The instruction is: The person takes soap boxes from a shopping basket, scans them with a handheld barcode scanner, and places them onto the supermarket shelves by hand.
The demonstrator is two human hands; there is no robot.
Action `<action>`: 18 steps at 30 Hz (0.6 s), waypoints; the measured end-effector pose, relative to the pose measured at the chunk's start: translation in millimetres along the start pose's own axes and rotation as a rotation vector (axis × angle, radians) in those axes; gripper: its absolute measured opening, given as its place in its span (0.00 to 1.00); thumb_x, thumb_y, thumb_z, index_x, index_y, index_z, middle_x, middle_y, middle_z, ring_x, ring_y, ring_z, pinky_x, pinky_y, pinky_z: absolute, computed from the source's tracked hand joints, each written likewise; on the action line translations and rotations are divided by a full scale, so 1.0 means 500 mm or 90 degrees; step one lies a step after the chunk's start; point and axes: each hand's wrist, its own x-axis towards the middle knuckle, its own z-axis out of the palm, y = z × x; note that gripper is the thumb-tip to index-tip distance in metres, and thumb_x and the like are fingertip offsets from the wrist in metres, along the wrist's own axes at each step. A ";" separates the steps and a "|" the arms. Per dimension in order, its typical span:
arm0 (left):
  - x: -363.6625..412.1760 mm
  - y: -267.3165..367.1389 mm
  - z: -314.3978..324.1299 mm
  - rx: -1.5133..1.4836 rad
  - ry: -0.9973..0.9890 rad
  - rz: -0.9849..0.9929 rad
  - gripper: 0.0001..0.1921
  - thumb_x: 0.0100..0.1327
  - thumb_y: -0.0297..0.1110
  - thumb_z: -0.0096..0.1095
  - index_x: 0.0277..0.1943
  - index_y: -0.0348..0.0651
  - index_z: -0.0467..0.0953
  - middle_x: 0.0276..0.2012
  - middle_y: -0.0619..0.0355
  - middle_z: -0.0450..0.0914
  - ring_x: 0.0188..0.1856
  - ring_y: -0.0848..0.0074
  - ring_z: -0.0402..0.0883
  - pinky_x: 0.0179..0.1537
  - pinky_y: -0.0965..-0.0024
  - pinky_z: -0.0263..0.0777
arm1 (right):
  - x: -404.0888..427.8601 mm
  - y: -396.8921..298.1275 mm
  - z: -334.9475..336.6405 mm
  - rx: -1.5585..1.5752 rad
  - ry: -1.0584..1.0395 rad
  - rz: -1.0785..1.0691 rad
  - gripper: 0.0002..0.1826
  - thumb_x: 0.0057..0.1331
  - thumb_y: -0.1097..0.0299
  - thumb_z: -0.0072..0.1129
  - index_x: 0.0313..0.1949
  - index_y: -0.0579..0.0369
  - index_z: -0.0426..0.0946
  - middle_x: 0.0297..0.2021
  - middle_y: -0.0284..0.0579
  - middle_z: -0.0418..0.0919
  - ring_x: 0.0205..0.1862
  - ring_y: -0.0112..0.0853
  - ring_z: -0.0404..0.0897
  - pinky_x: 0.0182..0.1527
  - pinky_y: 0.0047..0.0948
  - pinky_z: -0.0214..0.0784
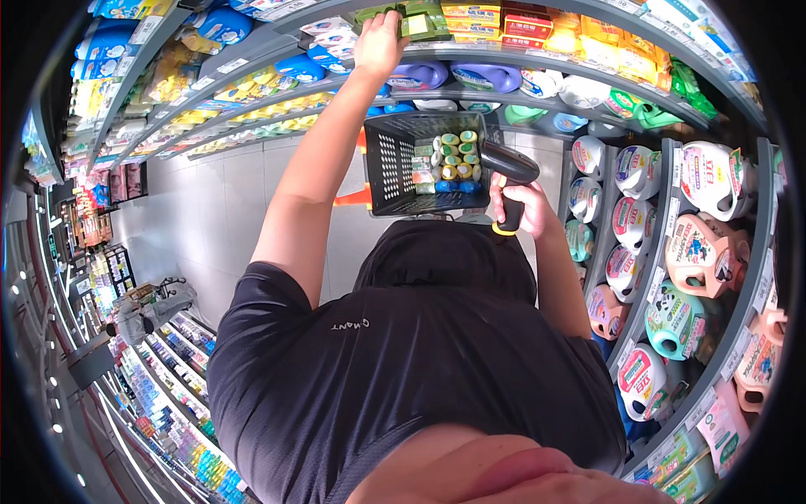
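My left hand (pixel 381 41) reaches up to a shelf, its fingers curled over the green soap boxes (pixel 420 24); whether it grips one is hidden. My right hand (pixel 529 205) is closed around the handle of a black handheld barcode scanner (pixel 511 164) with yellow trim. The scanner's head lies over the right edge of a black plastic shopping basket (pixel 390 205). In the basket stand yellow-, green- and white-topped containers (pixel 465 170), blue ones (pixel 458 186) and pale green-and-white packs (pixel 423 162) along the left.
Yellow and red soap boxes (pixel 527 25) continue along the shelf, with purple bottles (pixel 485 75) below. Shelves of laundry detergent jugs (pixel 636 223) stand close on the right. Orange parts (pixel 354 198) jut left of the basket. Tiled floor (pixel 214 195) and a distant person (pixel 133 322) are at left.
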 end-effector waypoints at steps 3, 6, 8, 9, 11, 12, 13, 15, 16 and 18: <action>0.012 -0.001 0.030 0.010 -0.032 -0.003 0.24 0.56 0.36 0.75 0.54 0.48 0.73 0.51 0.52 0.79 0.56 0.55 0.77 0.54 0.54 0.76 | -0.005 -0.003 -0.006 0.009 0.006 0.010 0.11 0.64 0.72 0.55 0.45 0.62 0.74 0.30 0.45 0.78 0.24 0.31 0.79 0.28 0.31 0.74; 0.008 0.007 0.059 -0.018 -0.008 -0.014 0.24 0.55 0.35 0.75 0.54 0.49 0.74 0.52 0.52 0.77 0.56 0.55 0.77 0.53 0.53 0.77 | -0.011 -0.005 -0.013 0.033 0.014 0.031 0.11 0.64 0.73 0.54 0.46 0.61 0.73 0.30 0.46 0.77 0.24 0.32 0.79 0.28 0.32 0.75; 0.009 0.011 0.075 -0.033 -0.020 -0.028 0.24 0.56 0.36 0.75 0.55 0.50 0.74 0.53 0.52 0.76 0.58 0.55 0.75 0.54 0.53 0.76 | -0.014 -0.001 -0.024 0.047 -0.001 0.028 0.12 0.64 0.73 0.54 0.47 0.61 0.73 0.31 0.46 0.77 0.24 0.33 0.79 0.28 0.33 0.75; 0.008 0.016 0.081 -0.049 -0.035 -0.042 0.25 0.57 0.37 0.75 0.57 0.52 0.74 0.55 0.51 0.75 0.59 0.54 0.74 0.55 0.52 0.75 | -0.016 0.001 -0.026 0.045 0.000 0.028 0.12 0.64 0.73 0.54 0.47 0.61 0.73 0.31 0.46 0.77 0.24 0.33 0.79 0.28 0.33 0.75; 0.009 0.019 0.097 -0.050 -0.021 -0.044 0.24 0.57 0.36 0.74 0.56 0.51 0.75 0.54 0.51 0.75 0.58 0.52 0.75 0.54 0.52 0.76 | -0.020 0.003 -0.030 0.067 0.020 0.026 0.13 0.63 0.74 0.54 0.48 0.61 0.72 0.31 0.46 0.77 0.24 0.33 0.79 0.28 0.33 0.75; 0.010 0.010 0.117 -0.045 -0.011 -0.036 0.24 0.57 0.35 0.74 0.56 0.51 0.75 0.53 0.50 0.74 0.58 0.52 0.75 0.54 0.52 0.76 | -0.021 0.002 -0.031 0.063 0.020 0.028 0.13 0.63 0.74 0.54 0.48 0.61 0.72 0.31 0.46 0.77 0.24 0.33 0.79 0.28 0.33 0.75; 0.009 0.003 0.135 -0.039 0.000 -0.027 0.23 0.57 0.34 0.74 0.55 0.52 0.75 0.53 0.48 0.74 0.57 0.51 0.75 0.54 0.51 0.76 | -0.020 0.001 -0.030 0.059 0.026 0.033 0.13 0.63 0.74 0.54 0.47 0.61 0.72 0.31 0.46 0.77 0.24 0.34 0.79 0.27 0.33 0.75; 0.002 -0.008 0.155 -0.103 0.025 -0.039 0.22 0.56 0.36 0.74 0.54 0.49 0.75 0.53 0.47 0.74 0.56 0.50 0.76 0.54 0.50 0.75 | -0.019 -0.003 -0.030 0.053 0.031 0.040 0.13 0.63 0.75 0.54 0.47 0.61 0.72 0.31 0.46 0.77 0.24 0.34 0.79 0.27 0.33 0.74; 0.002 -0.010 0.160 -0.165 0.048 -0.049 0.22 0.56 0.39 0.74 0.53 0.47 0.76 0.52 0.45 0.74 0.55 0.49 0.76 0.54 0.50 0.75 | -0.018 -0.005 -0.031 0.056 0.033 0.040 0.13 0.63 0.75 0.54 0.47 0.61 0.72 0.31 0.46 0.77 0.24 0.34 0.79 0.27 0.33 0.74; -0.006 0.008 0.156 -0.077 0.045 -0.135 0.22 0.56 0.43 0.73 0.51 0.45 0.76 0.53 0.44 0.74 0.55 0.49 0.77 0.55 0.50 0.74 | -0.018 -0.007 -0.030 0.063 0.041 0.041 0.13 0.63 0.75 0.53 0.47 0.61 0.72 0.31 0.47 0.77 0.23 0.34 0.78 0.27 0.33 0.74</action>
